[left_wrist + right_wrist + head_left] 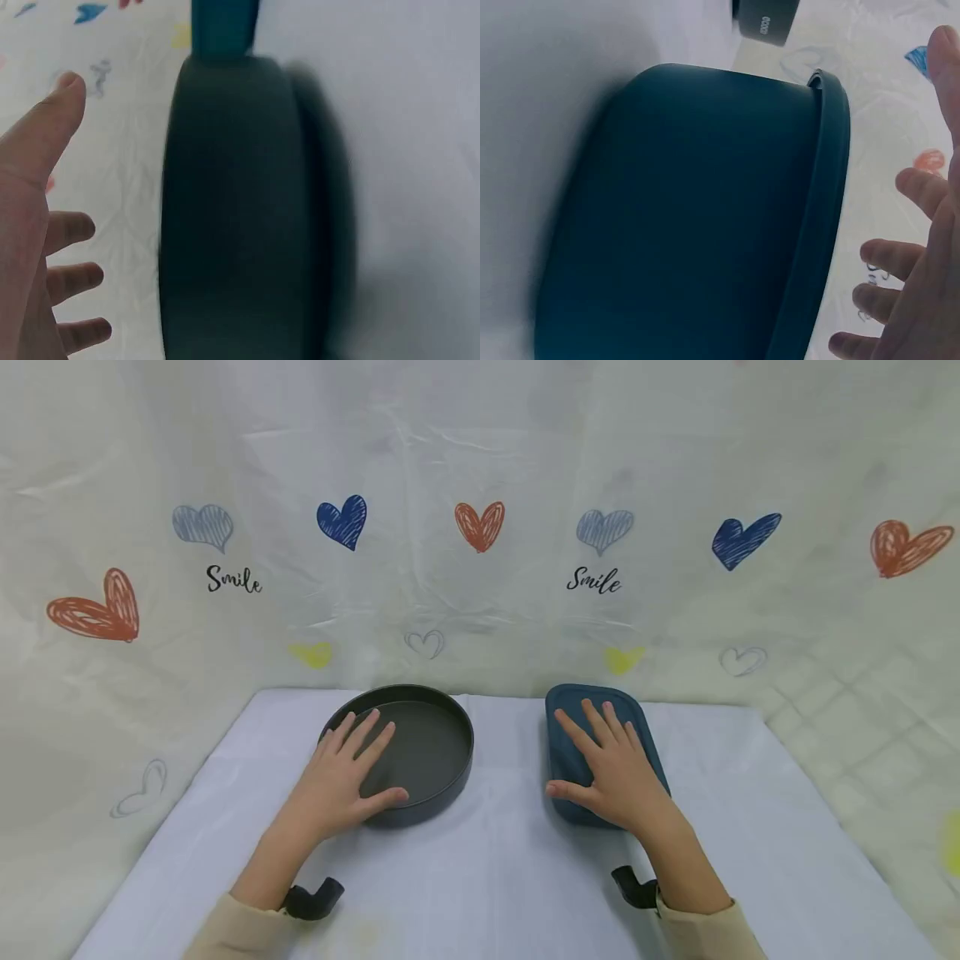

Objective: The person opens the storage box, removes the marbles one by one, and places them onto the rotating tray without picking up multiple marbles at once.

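A dark grey round cake pan point(427, 743) with a low wall sits on the left part of the table. Over its left side hovers my left hand point(336, 783), palm down with fingers spread. The left wrist view shows a gap between those fingers and the pan point(232, 210). To the right stands a dark blue rectangular box point(562, 760), which has a rimmed top edge in the right wrist view. My right hand point(618, 772) is spread above this box point(675, 217), apart from it. Neither hand holds anything.
A white cloth covers the table point(495, 877). Behind it hangs a pale sheet point(480, 443) printed with hearts and the word "Smile". Black bands point(315, 902) are on both wrists, below beige sleeves point(240, 935).
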Demonstrator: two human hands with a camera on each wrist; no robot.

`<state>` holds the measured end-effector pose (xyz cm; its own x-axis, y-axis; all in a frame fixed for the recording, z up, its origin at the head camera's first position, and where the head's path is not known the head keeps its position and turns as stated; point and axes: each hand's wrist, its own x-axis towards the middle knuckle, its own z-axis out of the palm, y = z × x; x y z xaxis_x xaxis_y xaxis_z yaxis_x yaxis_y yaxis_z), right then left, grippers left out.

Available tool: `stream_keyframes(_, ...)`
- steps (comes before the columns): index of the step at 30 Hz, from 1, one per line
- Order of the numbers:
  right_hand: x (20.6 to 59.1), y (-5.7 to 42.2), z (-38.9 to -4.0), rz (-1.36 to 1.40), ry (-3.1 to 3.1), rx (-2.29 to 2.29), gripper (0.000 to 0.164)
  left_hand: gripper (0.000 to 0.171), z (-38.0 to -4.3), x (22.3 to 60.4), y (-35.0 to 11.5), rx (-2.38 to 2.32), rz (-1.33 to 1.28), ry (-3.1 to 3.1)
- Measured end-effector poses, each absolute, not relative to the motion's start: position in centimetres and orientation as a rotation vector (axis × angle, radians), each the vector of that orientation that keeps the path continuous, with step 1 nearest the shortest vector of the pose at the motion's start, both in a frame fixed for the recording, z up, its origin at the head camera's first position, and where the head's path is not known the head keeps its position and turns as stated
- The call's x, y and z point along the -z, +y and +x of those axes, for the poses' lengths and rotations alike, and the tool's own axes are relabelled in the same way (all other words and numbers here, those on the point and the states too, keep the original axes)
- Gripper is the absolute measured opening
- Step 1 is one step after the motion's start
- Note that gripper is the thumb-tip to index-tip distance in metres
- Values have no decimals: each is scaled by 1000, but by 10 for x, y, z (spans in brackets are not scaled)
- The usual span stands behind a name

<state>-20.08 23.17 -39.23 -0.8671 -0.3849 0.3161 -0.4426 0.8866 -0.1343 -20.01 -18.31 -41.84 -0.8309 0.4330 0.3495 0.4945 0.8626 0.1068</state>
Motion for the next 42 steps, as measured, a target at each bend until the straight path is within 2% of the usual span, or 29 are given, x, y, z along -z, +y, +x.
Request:
stream_keyframes(10, 401, 224, -209, 673, -2807, -320, 103, 93, -194, 438, -127, 298, -888, -2687)
stream_keyframes(26, 412, 242, -202, 695, -2863, -382, 102, 89, -202, 429, -50, 169, -1081, -2727)
stream_keyframes(42, 408, 257, -194, 666, -2897, -332, 103, 97, -207, 442, 2, 88, -1039, -2832)
